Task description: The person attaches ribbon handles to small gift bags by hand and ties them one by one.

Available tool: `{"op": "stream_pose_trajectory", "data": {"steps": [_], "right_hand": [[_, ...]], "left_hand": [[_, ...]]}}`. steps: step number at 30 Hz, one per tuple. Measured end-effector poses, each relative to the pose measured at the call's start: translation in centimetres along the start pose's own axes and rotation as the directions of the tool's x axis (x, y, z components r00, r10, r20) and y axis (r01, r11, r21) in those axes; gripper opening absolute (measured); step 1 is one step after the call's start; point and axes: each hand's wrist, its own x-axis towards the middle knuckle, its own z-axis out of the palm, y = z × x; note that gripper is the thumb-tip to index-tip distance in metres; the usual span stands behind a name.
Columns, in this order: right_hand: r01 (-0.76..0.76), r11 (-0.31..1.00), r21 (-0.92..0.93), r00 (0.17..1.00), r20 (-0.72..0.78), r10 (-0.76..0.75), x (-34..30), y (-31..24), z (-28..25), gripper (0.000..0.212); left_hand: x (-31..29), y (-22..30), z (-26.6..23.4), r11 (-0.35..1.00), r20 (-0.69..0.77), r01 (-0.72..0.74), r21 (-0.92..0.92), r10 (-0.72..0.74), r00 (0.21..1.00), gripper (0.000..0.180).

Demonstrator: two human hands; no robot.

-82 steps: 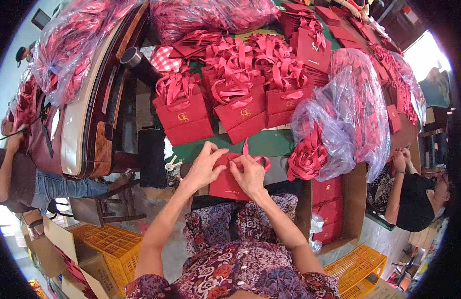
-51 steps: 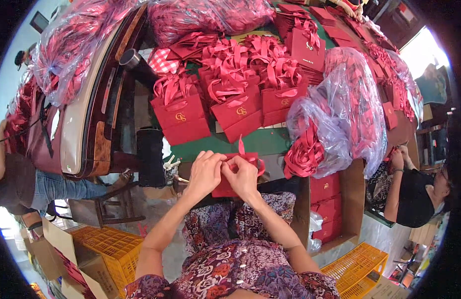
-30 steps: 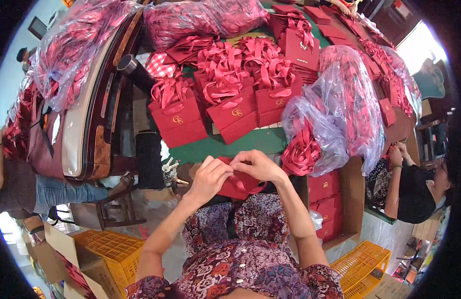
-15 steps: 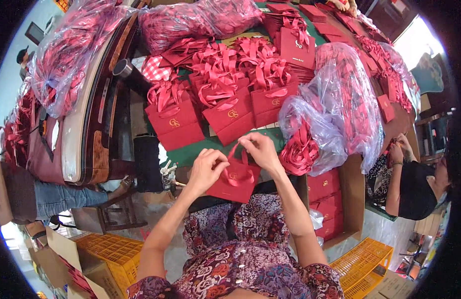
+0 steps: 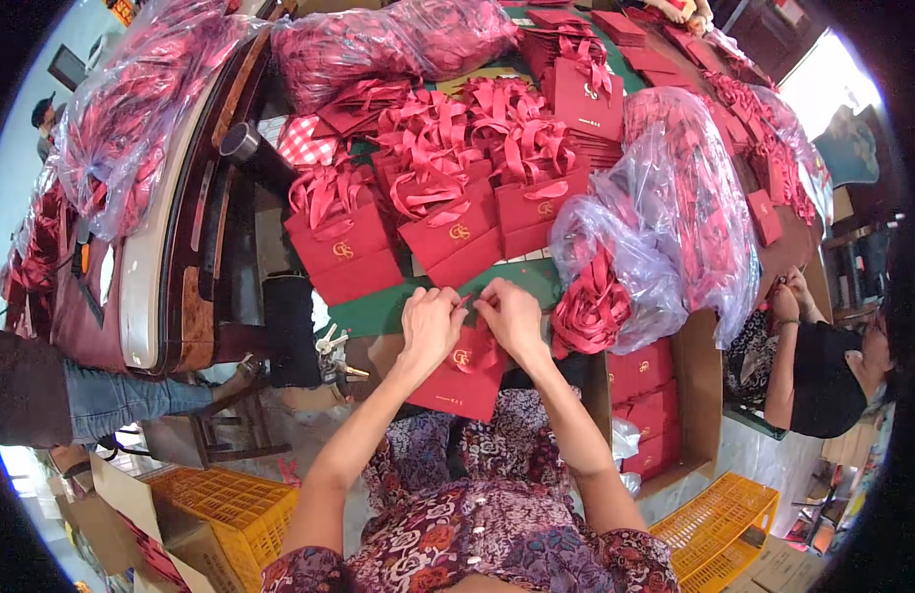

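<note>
Right in front of me hangs a small red paper gift bag (image 5: 455, 387) with a gold emblem, its lower end near my lap. My left hand (image 5: 433, 324) pinches the ribbon handle at the bag's upper left edge. Close beside it, my right hand (image 5: 510, 318) pinches the ribbon at the upper right edge. A loop of red ribbon (image 5: 469, 358) lies across the bag's front below my fingers. The fingertips are close together, and the exact grip on the ribbon is partly hidden.
Beyond my hands stand rows of finished-looking red bags (image 5: 344, 255) with ribbon handles. Clear plastic sacks (image 5: 690, 198) of ribbons lie to the right. An open carton (image 5: 699, 395) holds red bags. A dark tumbler (image 5: 245, 143) and keys (image 5: 331, 346) sit leftward. A co-worker (image 5: 823, 366) sits at right.
Both hands have come closer together at the bag's top edge. The bag has shifted down toward my lap, and the raised ribbon loop is now drawn low.
</note>
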Motion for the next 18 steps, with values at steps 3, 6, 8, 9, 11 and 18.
{"op": "stream_pose_trajectory", "data": {"steps": [3, 6, 8, 9, 11, 18], "right_hand": [[-0.182, 0.945, 0.271, 0.981, 0.118, 0.156, 0.0, -0.1, -0.3, 0.016], [-0.203, 0.857, 0.474, 0.979, 0.089, 0.182, -0.5, 1.3, 0.1, 0.017], [-0.137, 0.746, 0.652, 0.991, 0.090, 0.103, -0.5, 1.4, 0.2, 0.019], [-0.136, 0.746, 0.652, 0.991, 0.091, 0.102, -0.6, 1.4, 0.2, 0.019], [-0.131, 0.746, 0.653, 0.988, 0.145, 0.047, -0.5, 0.8, -0.2, 0.021], [-0.132, 0.620, 0.773, 0.989, 0.142, 0.034, -0.8, 0.8, -1.0, 0.014]], "left_hand": [[0.0, -0.3, 0.6, 0.999, -0.023, 0.037, -0.036, -0.037, 0.999, 0.015], [-0.1, 0.5, 0.8, 0.958, -0.050, 0.107, -0.265, -0.124, 0.991, 0.012], [-0.4, 0.4, 0.6, 0.946, -0.028, 0.127, -0.298, -0.142, 0.990, 0.009], [-0.4, 0.6, 0.7, 0.932, -0.020, 0.154, -0.330, -0.170, 0.985, 0.009], [-0.6, 0.5, 0.7, 0.915, -0.015, 0.182, -0.359, -0.201, 0.980, 0.009], [-0.7, 0.9, -0.7, 0.913, -0.153, -0.070, -0.402, 0.009, 0.988, 0.012]]}}
